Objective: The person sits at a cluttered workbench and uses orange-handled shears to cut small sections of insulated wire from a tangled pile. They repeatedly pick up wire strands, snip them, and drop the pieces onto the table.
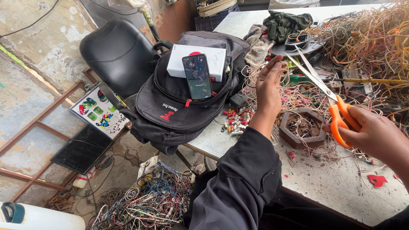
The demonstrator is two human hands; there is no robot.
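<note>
Right hand (375, 132) is wrapped around the orange handles of the scissors (317, 83), blades spread wide and pointing up-left over the tangled wires (298, 96). Left hand (269, 87) is raised upright, fingers loosely open, fingertips seemingly pinching a thin wire, though that's hard to make out. Both hover above the table (336, 183).

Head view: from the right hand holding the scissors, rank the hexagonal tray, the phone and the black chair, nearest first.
From the right hand on the orange-handled scissors:
1. Hexagonal tray, just left of the hand on the table.
2. Phone, leaning on the white box atop the black backpack.
3. Black chair, far left, beyond the backpack.
</note>
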